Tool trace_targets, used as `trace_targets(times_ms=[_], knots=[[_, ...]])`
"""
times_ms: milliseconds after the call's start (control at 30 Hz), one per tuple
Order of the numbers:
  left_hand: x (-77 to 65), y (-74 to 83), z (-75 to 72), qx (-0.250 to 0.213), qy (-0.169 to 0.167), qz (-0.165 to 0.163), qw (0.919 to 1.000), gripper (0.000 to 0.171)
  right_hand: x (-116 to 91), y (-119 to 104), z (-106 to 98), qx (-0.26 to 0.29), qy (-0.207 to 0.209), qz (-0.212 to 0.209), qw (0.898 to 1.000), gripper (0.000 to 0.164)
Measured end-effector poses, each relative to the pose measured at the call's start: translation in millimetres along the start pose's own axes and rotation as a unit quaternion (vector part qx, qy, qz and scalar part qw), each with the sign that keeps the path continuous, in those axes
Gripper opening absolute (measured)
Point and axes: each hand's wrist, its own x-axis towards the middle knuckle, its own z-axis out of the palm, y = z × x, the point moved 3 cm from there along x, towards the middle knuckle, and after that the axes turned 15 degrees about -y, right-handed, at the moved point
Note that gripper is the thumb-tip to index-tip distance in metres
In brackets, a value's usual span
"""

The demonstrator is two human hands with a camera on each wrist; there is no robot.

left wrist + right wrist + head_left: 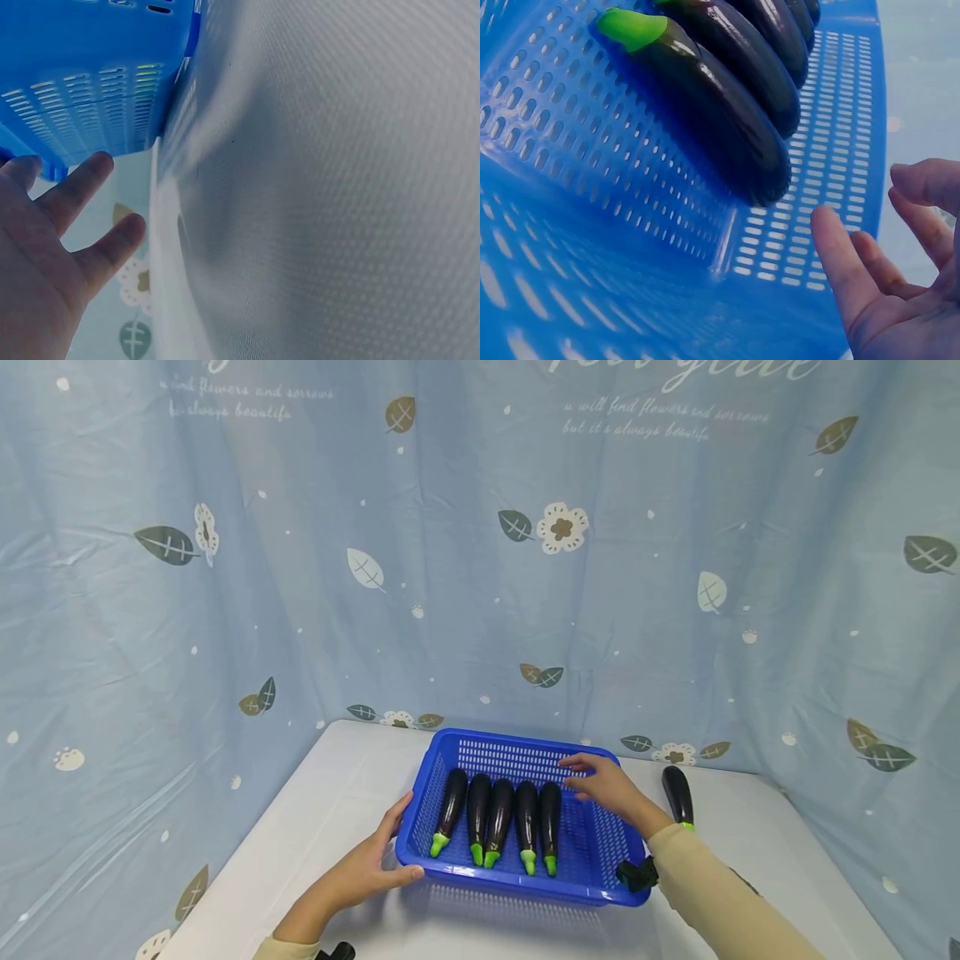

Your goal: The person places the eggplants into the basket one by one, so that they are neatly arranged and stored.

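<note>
A blue perforated plastic basket [510,882] stands on the white table. Several dark eggplants [500,814] lie side by side in its left and middle part, green stems toward the front. At the basket's left front corner is my left hand [367,868], thumb by the front rim and fingers spread along the left side; the left wrist view shows these fingers fairly straight. My right hand [606,787] hovers over the basket's right half, fingers spread and holding nothing. In the right wrist view the nearest eggplant [712,112] lies just beyond its fingertips.
One more eggplant [677,793] lies on the table to the right of the basket, partly hidden by the right forearm. A blue patterned curtain [465,568] hangs behind and on both sides of the white table [300,810].
</note>
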Motion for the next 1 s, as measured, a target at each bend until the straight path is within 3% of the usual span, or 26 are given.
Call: trace_targets(times_ms=[500, 1000], knots=[[-0.6, 2.3, 0.2, 0.003, 0.001, -0.007, 1.0, 0.108, -9, 2, -17, 0.003, 0.037, 0.005, 0.999, 0.038], [-0.1, 0.3, -0.5, 0.003, 0.003, 0.014, 0.9999, 0.109, -20, 6, -35, -0.013, 0.06, 0.02, 0.998, 0.038]])
